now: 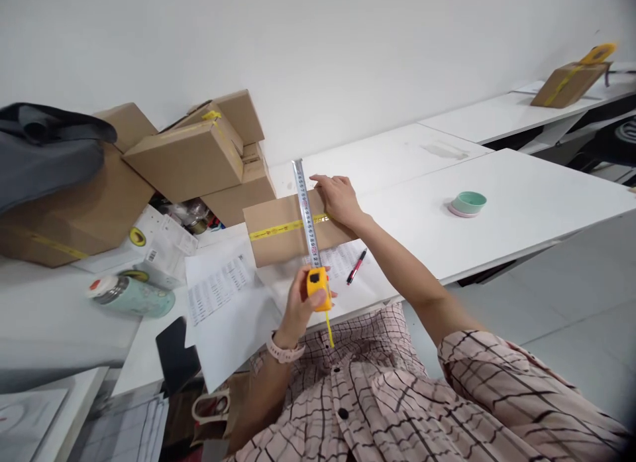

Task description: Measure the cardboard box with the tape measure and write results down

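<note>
My left hand (299, 303) is closed around a yellow tape measure (318, 289) near the table's front edge. Its extended metal blade (305, 213) lies across a flat-lying cardboard box (275, 233) sealed with yellow printed tape, and the blade's end sticks out past the box's far edge. At the box's far right corner, my right hand (340, 200) holds the box, one finger reaching left toward the blade. A yellow strap (329, 329) hangs from the tape measure. Printed sheets (223, 303) lie under and beside the box, with a red and black pen (356, 266) on the right.
Stacked cardboard boxes (186, 160) stand at the left, near a mint thermos (134, 296) and a dark flat item (176, 356). A green bowl (470, 202) sits on the white table (536, 203) to the right. Another box (566, 84) bears a yellow tape dispenser (597, 54) farther back.
</note>
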### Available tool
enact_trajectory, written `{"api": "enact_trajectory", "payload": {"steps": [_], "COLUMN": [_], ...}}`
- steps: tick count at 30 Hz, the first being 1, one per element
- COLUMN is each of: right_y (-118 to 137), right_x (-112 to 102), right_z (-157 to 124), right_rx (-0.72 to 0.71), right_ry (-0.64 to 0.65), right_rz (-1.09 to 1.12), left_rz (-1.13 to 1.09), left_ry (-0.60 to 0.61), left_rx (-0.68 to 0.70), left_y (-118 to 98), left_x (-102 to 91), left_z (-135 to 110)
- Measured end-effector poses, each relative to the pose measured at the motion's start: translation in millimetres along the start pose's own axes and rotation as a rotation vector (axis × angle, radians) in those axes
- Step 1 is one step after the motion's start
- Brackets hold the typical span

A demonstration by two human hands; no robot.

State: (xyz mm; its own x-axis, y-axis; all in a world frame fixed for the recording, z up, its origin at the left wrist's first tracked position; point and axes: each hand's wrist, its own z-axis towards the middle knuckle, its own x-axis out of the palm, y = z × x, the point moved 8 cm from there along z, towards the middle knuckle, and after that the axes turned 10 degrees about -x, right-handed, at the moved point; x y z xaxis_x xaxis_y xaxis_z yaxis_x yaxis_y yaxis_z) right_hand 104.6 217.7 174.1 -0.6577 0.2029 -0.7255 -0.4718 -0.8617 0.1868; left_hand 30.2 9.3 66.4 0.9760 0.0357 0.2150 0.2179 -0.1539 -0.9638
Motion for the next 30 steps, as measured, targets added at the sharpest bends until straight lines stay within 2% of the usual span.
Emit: {"api": "enact_trajectory", "payload": {"steps": [2,4,8,13,18,24,30], "right_y": [1.7,2.2,2.5,2.2,2.1,1.6,-0.8], "right_x": [0.3,1.6,5.2,6.7,7.0,7.9,5.5], "right_z": [0.4,1.1,2.4,1.8,-0.9,-2.3,-2.9], "right_rx": [-0.012,-0.017,-0.04,-0.076,-0.082,-0.084,-0.037], "right_ry": [0.013,0.032,0.072,0.069,0.071,0.046,0.05], "right_rz": [-0.025,-0.065,-0.122,-0.09,-0.089,-0.076,-0.046], "left_rz": [-0.033,-0.062,-0.086,-0.076,-0.046,-0.019,-0.031], "left_ry": [0.0,-0.01,-0.005,0.001,-0.033,-0.036,-0.019], "left_rx": [-0.054,-0.075,-0.082,-0.108,-0.121,-0.112,-0.122], "left_y": [19.7,30.7,40.4,57.4,74.9,82.9,78.2], "left_x": [9.3,13.8,20.3,30.5,29.4,25.2,24.3], "left_z": [-2.7,-4.3,-7.0,-11.3,-9.7,-5.1,-13.9]}}
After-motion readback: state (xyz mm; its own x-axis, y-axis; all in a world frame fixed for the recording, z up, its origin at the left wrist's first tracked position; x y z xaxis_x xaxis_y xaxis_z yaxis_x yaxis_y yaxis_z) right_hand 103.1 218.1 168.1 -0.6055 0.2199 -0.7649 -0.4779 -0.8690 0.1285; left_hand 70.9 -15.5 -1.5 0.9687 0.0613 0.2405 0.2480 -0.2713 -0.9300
